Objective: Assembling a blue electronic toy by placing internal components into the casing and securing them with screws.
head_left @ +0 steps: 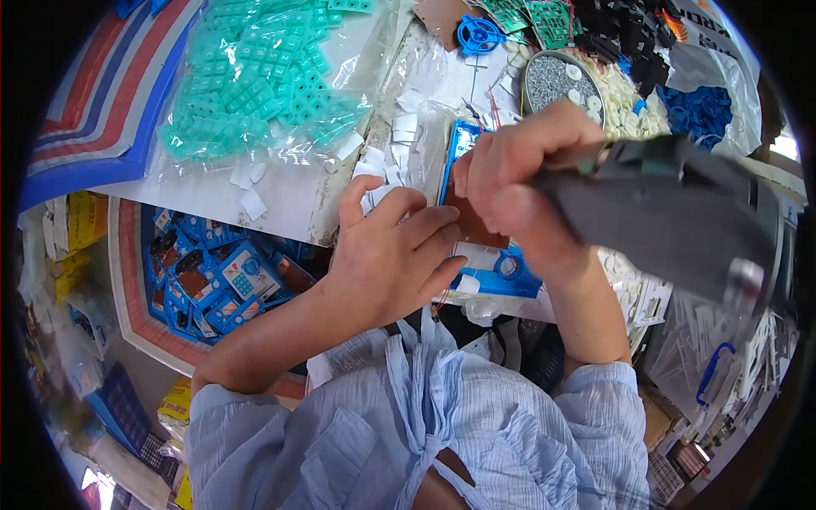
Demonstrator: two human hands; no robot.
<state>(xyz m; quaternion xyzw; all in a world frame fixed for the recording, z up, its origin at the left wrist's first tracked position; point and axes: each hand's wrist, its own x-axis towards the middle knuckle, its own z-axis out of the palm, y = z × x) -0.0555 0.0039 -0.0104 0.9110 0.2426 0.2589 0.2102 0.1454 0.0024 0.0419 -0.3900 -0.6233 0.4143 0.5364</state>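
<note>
A blue plastic case (pixel 520 279) lies in front of me, with a brown circuit board (pixel 469 218) inside it and a round blue ring near its lower end. My left hand (pixel 398 242) holds the case's left side, thumb and fingertips at the board's edge and one finger raised. Above the board, my right hand (pixel 527 174) is closed round a dark grey cordless drill (pixel 659 208), which is blurred. Its body reaches out to the right, and its tip is hidden behind the hand. Thin wires (pixel 493 106) stick out beyond the case's far end.
Teal keypads (pixel 255 76) fill a clear bag at far left. White paper pieces (pixel 395 153) lie left of the case. A round tin of screws (pixel 561 76) stands behind, near green circuit boards (pixel 552 21). Several blue cases (pixel 212 276) fill a bin at lower left.
</note>
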